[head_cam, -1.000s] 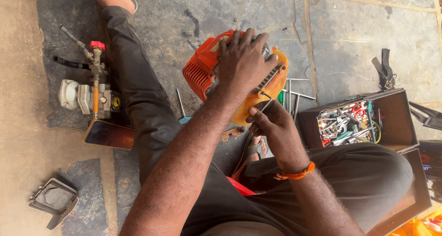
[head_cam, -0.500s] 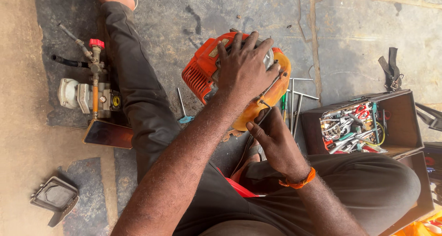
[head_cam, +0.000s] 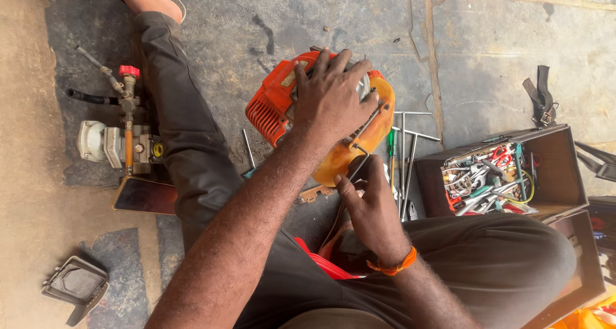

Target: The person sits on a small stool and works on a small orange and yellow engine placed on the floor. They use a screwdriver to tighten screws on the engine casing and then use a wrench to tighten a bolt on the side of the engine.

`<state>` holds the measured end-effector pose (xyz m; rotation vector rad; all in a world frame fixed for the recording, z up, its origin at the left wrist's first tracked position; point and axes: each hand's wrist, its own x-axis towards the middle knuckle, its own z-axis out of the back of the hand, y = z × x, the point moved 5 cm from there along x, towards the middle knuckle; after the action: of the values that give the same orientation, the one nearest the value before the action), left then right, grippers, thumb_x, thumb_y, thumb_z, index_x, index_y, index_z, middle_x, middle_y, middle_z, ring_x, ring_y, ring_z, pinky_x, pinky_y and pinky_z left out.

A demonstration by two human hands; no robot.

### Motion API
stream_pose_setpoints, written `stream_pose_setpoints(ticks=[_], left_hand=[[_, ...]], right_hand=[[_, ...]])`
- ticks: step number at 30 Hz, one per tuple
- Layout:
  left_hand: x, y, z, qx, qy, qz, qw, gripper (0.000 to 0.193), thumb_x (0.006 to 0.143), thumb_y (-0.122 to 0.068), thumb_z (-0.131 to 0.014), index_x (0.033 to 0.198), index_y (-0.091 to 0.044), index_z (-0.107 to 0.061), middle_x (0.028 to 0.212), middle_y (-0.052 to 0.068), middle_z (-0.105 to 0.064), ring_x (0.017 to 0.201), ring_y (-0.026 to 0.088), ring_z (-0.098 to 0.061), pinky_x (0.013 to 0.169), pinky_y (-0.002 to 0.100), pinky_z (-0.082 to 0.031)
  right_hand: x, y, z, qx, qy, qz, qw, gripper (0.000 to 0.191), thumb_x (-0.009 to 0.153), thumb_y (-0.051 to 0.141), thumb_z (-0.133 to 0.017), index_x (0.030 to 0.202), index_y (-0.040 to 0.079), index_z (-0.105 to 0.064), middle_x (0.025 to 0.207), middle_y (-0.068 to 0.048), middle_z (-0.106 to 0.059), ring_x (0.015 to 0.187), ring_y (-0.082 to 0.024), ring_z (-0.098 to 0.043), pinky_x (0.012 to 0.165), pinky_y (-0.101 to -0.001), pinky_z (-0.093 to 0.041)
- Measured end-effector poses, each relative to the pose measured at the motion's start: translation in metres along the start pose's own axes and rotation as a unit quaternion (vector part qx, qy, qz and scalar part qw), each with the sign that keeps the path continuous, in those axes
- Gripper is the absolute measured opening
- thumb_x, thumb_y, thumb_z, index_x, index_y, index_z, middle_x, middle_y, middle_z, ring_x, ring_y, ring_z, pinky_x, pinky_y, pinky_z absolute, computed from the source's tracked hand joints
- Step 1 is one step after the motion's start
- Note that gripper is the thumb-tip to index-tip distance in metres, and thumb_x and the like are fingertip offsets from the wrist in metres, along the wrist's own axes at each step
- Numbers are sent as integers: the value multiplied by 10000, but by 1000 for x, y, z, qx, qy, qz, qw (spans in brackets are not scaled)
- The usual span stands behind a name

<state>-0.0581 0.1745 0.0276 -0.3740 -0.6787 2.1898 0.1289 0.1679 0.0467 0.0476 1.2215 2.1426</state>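
Note:
An orange small engine (head_cam: 273, 107) with a yellowish tank lies on the stone floor between my legs. My left hand (head_cam: 330, 98) is spread over its top, pressing down on it. My right hand (head_cam: 369, 207), with an orange band at the wrist, sits just below the engine's near edge. It grips a thin metal key (head_cam: 360, 159) whose tip points into the engine's casing.
Several T-handle wrenches (head_cam: 405, 155) lie on the floor right of the engine. An open dark toolbox (head_cam: 558, 165) full of tools stands at the right. On the left are a pump with a red cap (head_cam: 125, 133), a phone (head_cam: 144, 195) and a black cover (head_cam: 77, 285).
My right hand has drawn back a little toward my body, still on the thin key. My left hand stays on the engine.

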Motion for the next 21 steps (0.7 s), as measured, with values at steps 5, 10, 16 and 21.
stream_pose_setpoints(ticks=[5,10,16,21], left_hand=[[-2,2,-3,12,-6,-33,999,601,913,-549,-665,1432,-267,-549,1545,101,-458,1470,419,-339,1155,792,-172],[1,4,-3,-9,-15,-41,999,614,889,-545,-688,1410,-243,-568,1532,134,-457,1447,448,-337,1119,812,-154],[-2,7,0,-18,-15,-48,999,593,884,-526,-703,1392,-240,-595,1507,127,-496,1454,442,-354,1119,837,-139],[0,4,3,-29,-6,-64,998,613,862,-518,-734,1381,-220,-600,1506,134,-499,1436,431,-374,1121,830,-146]], right_hand=[[-1,8,1,-99,-34,54,993,683,843,292,-832,1350,4,-476,1427,-267,-353,1320,-392,-428,1064,-482,-448],[3,0,-10,-9,-28,46,999,718,858,216,-811,1448,23,-450,1691,-218,-108,1575,-379,-207,1203,-490,-337],[6,-10,-25,183,-22,51,982,708,916,116,-728,1521,30,-371,1770,-174,30,1550,-346,-318,1217,-499,-390],[18,-2,-16,-62,-82,163,981,528,892,19,-712,1353,26,-455,1720,-247,-14,1593,-471,-200,1196,-505,-428]])
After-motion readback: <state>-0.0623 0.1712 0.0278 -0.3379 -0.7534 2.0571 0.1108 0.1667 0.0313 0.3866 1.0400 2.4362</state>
